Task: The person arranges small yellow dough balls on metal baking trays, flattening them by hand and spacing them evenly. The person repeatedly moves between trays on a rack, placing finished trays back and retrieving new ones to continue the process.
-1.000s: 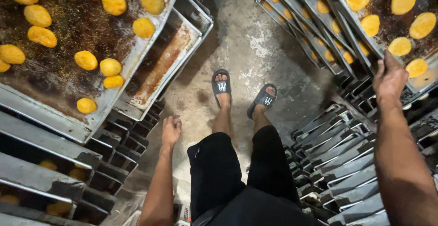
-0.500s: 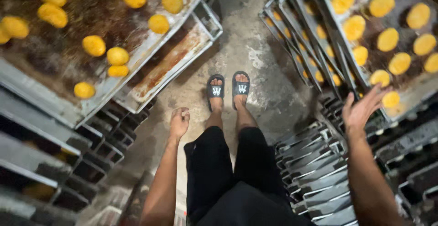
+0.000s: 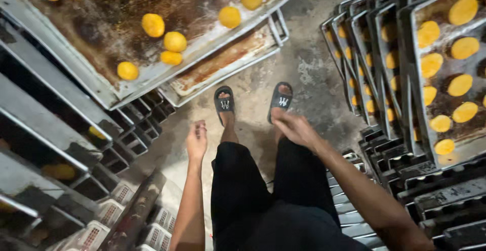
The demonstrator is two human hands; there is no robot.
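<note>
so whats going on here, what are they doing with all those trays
A person in black shorts and black slides stands on a concrete floor between two racks of baking trays. Both hands are empty: the left hand hangs by the left leg, and the right hand is out in front, above the right foot, touching nothing. The top tray on the left rack and the trays on the right rack carry round yellow pastries on stained, greasy metal.
</note>
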